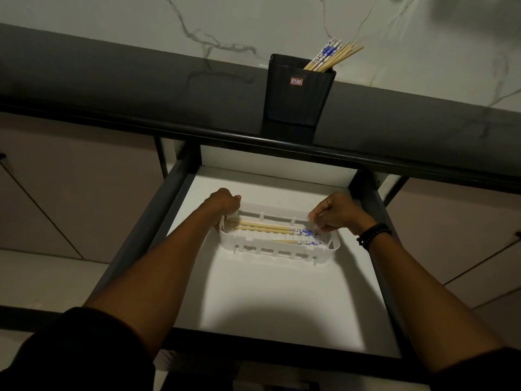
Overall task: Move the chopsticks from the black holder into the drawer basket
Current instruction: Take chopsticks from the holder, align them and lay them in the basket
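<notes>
Pinching both ends of a chopstick bundle (270,227) with my left grip (224,203) and right grip (335,211) closed, I laid it flat in the basket (239,244), while more waited in the holder (296,91) on the counter (112,74).

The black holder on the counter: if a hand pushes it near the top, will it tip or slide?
The black holder is tall and narrows toward its base, so it probably tips easily. The chopsticks lean to one corner, likely shifting its weight there. It looks like light plastic.
</notes>
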